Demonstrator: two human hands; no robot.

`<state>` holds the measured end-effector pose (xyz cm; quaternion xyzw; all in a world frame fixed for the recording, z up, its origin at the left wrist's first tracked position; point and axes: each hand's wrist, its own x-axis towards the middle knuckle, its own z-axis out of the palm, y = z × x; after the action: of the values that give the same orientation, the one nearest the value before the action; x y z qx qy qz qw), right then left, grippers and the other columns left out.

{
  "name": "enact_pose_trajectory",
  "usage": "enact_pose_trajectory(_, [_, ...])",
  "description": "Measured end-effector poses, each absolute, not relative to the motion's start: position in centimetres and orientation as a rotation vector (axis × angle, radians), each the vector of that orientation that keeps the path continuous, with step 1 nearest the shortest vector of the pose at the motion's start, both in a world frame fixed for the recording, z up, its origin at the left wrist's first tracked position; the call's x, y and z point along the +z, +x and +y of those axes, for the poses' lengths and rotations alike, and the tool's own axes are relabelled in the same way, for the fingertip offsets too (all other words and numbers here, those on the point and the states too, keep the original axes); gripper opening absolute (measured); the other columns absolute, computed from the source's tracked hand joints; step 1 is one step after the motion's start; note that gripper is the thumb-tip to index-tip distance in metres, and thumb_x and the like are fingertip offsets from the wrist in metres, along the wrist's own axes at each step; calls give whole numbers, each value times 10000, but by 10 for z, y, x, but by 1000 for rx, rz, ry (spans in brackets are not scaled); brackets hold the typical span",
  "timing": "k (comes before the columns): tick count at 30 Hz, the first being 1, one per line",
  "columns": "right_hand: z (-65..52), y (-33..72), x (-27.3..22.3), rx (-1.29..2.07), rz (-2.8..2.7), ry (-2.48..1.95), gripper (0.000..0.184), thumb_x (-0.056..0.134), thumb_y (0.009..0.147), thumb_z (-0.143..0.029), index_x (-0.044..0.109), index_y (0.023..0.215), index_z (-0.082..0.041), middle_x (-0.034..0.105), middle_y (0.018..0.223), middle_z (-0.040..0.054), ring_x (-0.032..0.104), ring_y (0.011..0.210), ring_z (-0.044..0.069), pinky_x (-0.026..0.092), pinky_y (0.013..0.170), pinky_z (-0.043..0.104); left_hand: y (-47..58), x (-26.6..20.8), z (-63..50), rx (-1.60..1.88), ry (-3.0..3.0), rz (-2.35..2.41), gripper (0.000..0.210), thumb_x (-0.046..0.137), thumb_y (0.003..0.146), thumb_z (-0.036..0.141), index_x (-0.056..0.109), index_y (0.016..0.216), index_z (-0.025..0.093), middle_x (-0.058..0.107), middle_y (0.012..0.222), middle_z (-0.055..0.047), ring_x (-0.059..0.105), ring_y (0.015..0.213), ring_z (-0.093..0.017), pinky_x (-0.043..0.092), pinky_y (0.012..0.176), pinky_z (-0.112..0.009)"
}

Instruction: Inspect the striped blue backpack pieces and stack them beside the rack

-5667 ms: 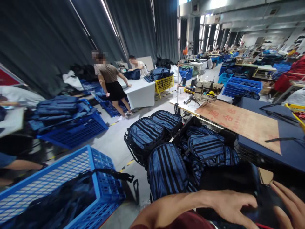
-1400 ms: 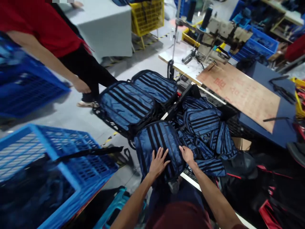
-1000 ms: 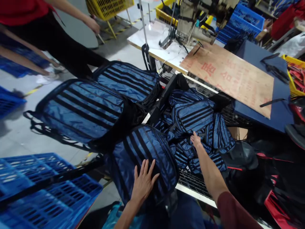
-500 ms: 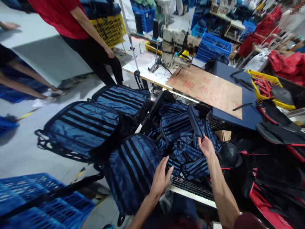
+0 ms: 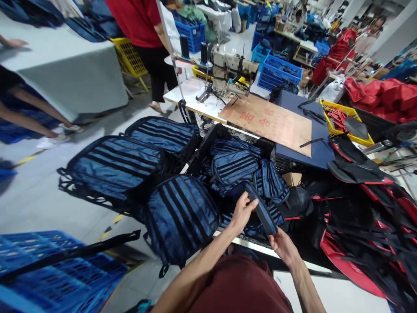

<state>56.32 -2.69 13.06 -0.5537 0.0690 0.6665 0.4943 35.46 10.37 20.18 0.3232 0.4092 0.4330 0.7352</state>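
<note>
Both hands are on a blue fabric bag piece (image 5: 264, 216) with a long dark edge strip, held up in front of me. My left hand (image 5: 243, 212) is closed on its upper left end, thumb on top. The fingers of my right hand (image 5: 284, 247) pinch its lower right end. Beneath and behind it lies a heap of blue camouflage bag pieces (image 5: 237, 165) with black stripes, in a dark-sided bin. Left of my hands rests a blue striped backpack (image 5: 182, 213). Two similar backpacks, one nearer (image 5: 114, 158) and one farther (image 5: 164, 134), lie beyond it.
Black and red bag parts (image 5: 355, 230) are piled at the right. A brown board (image 5: 270, 121) lies before a sewing machine (image 5: 233, 65). Blue crates (image 5: 58, 269) stand at lower left. A person in a red top (image 5: 137, 21) stands beyond the backpacks.
The bag piece has come out of the heap toward me. My left hand, open and empty before, now grips it too. The person in red has moved right and farther away.
</note>
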Motion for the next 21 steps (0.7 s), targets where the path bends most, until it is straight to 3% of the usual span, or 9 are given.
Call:
enact_pose_trajectory(5, [-52,570,134,1580,-238,-1711,295,891,736,-454,672,772,-260,714,747,39,771,749,271,672,701,355,372,207,60,863,978,880,417,770,910,586,575,887,219,696,874,-29,648,851,-203,516,794,-325])
enact_pose_trajectory(10, [-51,564,158,1404,-675,-1674,342,853,678,-388,753,983,-273,786,1024,53,728,1081,323,619,924,403,368,238,61,921,920,843,393,781,926,574,647,1009,213,716,916,-43,676,866,-215,561,775,-330])
enact_pose_trajectory(12, [-46,558,167,1422,-833,-1647,355,892,672,-346,769,995,-265,785,1058,55,699,1120,327,579,1004,406,360,256,75,1016,797,816,412,832,903,543,654,1080,217,725,958,-44,694,860,-209,588,750,-325])
enact_pose_trajectory(16, [-30,546,185,1224,-1129,-1598,280,846,854,-502,781,962,-252,762,1004,61,669,1021,304,546,988,390,337,286,119,1230,597,750,435,935,830,429,663,1097,220,711,973,-12,701,818,-162,616,758,-303])
enact_pose_trajectory(21, [3,532,222,900,-1375,-1522,390,649,1059,-564,696,877,-222,654,889,38,567,838,227,472,791,314,309,294,167,1335,544,716,423,941,824,384,687,1117,217,745,1080,-39,729,931,-162,623,862,-294])
